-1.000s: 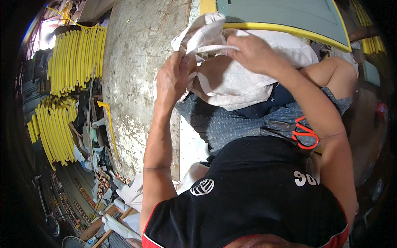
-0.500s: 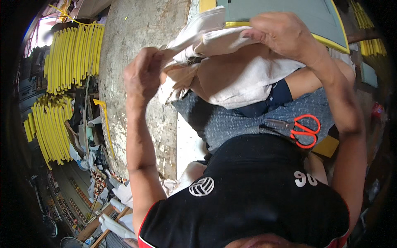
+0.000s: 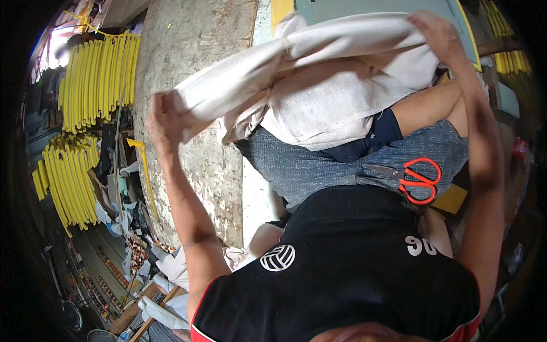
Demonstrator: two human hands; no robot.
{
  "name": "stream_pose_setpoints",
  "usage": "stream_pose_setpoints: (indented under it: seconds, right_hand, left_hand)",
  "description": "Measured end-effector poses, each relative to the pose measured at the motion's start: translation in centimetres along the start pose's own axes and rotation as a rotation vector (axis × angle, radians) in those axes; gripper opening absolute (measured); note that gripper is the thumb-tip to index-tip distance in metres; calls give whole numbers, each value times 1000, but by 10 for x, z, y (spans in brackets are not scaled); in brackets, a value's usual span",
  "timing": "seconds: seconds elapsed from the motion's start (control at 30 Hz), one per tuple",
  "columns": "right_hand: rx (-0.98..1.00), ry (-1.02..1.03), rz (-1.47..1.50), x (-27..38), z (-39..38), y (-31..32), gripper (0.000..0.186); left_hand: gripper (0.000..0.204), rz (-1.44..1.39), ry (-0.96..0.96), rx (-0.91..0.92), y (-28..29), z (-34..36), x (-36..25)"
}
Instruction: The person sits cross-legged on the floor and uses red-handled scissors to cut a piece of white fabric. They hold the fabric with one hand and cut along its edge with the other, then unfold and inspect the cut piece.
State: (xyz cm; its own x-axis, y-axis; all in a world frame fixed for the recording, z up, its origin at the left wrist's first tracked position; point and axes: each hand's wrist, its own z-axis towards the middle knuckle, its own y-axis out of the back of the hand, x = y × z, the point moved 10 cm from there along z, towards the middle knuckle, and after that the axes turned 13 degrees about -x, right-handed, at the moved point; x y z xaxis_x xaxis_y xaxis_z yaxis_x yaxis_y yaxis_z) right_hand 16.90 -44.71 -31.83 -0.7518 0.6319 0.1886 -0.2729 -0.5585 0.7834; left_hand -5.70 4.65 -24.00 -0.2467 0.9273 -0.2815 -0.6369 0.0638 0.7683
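Note:
A long piece of off-white cloth (image 3: 327,108) is stretched between my two hands, its upper edge gathered into a band. At the left end of that band, over the worn board, my left hand (image 3: 166,122) is closed on the cloth. My right hand (image 3: 440,39) grips the other end, up by the grey-green panel. The lower part of the cloth drapes over my legs. Scissors with red-orange handles (image 3: 420,180) lie on the grey patterned fabric (image 3: 296,162) across my lap, out of both hands.
The worn wooden board (image 3: 194,51) lies to my left. Beyond it hang stacks of yellow strips (image 3: 99,80), with scraps and rolls below. A grey-green panel with yellow edging (image 3: 364,7) stands at the far side. A yellow hooked piece (image 3: 143,171) rests along the board's edge.
My hands have moved apart, the left one leftward and down, the right one rightward. The bunched cloth between them is now pulled out into a long band.

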Motion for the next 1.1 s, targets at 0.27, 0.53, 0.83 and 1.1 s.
stream_pose_setpoints:
  seconds: [0.27,0.53,0.83,1.1]
  right_hand:
    - [369,-226,-121,-20,-37,-35,27]
    - [193,33,151,133,22,-66,40]
    - [255,-233,536,151,52,-83,43]
    - [-79,197,185,126,81,13,30]
  left_hand:
    - [16,274,131,452,-34,-93,76]
    - [33,-278,-169,166,-69,-59,-106]
    - [22,-350,-11,379,-86,-34,-128]
    - [24,-279,-123,296,-29,12,-91]
